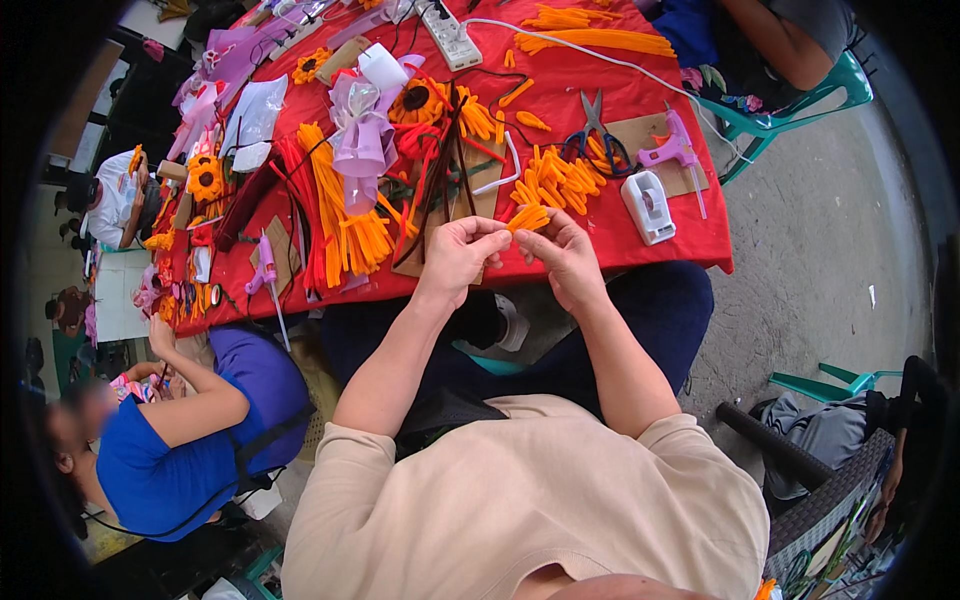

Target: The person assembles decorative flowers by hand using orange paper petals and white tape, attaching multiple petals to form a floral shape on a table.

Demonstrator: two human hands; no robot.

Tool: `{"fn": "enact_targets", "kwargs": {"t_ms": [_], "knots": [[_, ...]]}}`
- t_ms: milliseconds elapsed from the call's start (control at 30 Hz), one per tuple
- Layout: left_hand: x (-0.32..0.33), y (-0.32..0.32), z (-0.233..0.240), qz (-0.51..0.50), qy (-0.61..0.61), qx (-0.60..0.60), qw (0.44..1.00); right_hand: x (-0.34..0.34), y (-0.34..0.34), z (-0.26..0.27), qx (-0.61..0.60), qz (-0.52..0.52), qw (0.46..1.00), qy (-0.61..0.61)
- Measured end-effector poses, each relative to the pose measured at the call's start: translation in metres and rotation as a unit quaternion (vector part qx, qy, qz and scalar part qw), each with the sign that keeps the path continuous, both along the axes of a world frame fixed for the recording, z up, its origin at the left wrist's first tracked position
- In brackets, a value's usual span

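A small bundle of orange pipe-cleaner loops (529, 217) is pinched between my two hands above the near edge of the table. The fingertips of my left hand (466, 251) grip its lower left end. On the other side, my right hand (564, 251) holds it with thumb and fingers. Just beyond lies a loose pile of bent orange pipe-cleaner loops (559, 180). A white bent pipe cleaner (507, 169) rests left of that pile. Dark brown pipe cleaners (442, 176) spread over a piece of cardboard (487, 196) beside my left hand.
Right of the pile are scissors (592, 124), a white tape dispenser (648, 208) and a pink glue gun (675, 142). Another glue gun (264, 270) lies at left, near orange pipe cleaners (349, 240). A power strip (450, 34) and cord (585, 51) cross the red tablecloth (705, 240). A person in blue (172, 457) sits left.
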State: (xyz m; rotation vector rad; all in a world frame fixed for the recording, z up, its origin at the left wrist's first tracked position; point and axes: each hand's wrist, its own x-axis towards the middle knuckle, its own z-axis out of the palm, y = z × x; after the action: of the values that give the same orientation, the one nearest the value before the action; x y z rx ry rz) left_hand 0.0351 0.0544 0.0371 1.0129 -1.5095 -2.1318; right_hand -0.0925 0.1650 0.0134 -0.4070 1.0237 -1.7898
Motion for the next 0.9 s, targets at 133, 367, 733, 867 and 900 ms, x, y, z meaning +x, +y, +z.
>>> {"fn": "enact_targets", "kwargs": {"t_ms": [133,367,733,867,900], "knots": [[-0.003,0.004,0.001,-0.017,-0.011,-0.045,0.999,0.004,0.0,0.006,0.034,0.039,0.999,0.009],[-0.004,0.007,0.009,-0.029,-0.081,-0.155,0.984,-0.01,0.0,-0.009,0.038,-0.133,0.982,0.125],[0.005,0.003,0.031,-0.119,-0.161,-0.447,0.872,-0.008,0.011,0.005,0.047,0.089,0.772,0.628],[0.005,0.002,0.037,-0.135,-0.158,-0.432,0.877,-0.009,0.009,0.009,0.045,0.103,0.835,0.538],[0.006,0.0,0.04,-0.142,-0.156,-0.425,0.881,-0.009,0.009,0.01,0.033,0.101,0.856,0.506]]}}
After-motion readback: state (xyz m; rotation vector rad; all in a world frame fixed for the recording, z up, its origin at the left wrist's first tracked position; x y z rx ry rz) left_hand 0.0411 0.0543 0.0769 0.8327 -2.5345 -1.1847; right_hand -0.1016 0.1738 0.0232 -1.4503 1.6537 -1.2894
